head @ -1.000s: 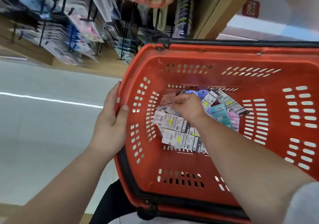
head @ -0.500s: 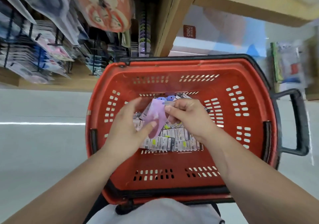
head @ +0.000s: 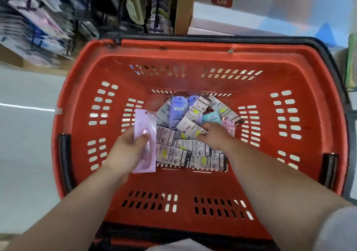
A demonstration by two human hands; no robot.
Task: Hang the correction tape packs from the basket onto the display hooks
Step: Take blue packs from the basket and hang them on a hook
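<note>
Fingers (head: 142, 140) of the left hand (head: 125, 152) grip a lilac pack (head: 144, 123) over the left side of the red basket (head: 173, 183). The right hand (head: 216, 134) pinches a white-backed pack (head: 190, 127) atop the pile (head: 193, 154) on its floor.

head view | faces forward and steeply down | close above basket (head: 193, 57) interior

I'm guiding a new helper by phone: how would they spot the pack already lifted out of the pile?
Find the big red basket; over its left side, the left hand grips a pale pink pack. It is held clear of the pile on the basket floor, its hang hole at the far end. It is the only pack held up; the rest lie jumbled below.
</note>
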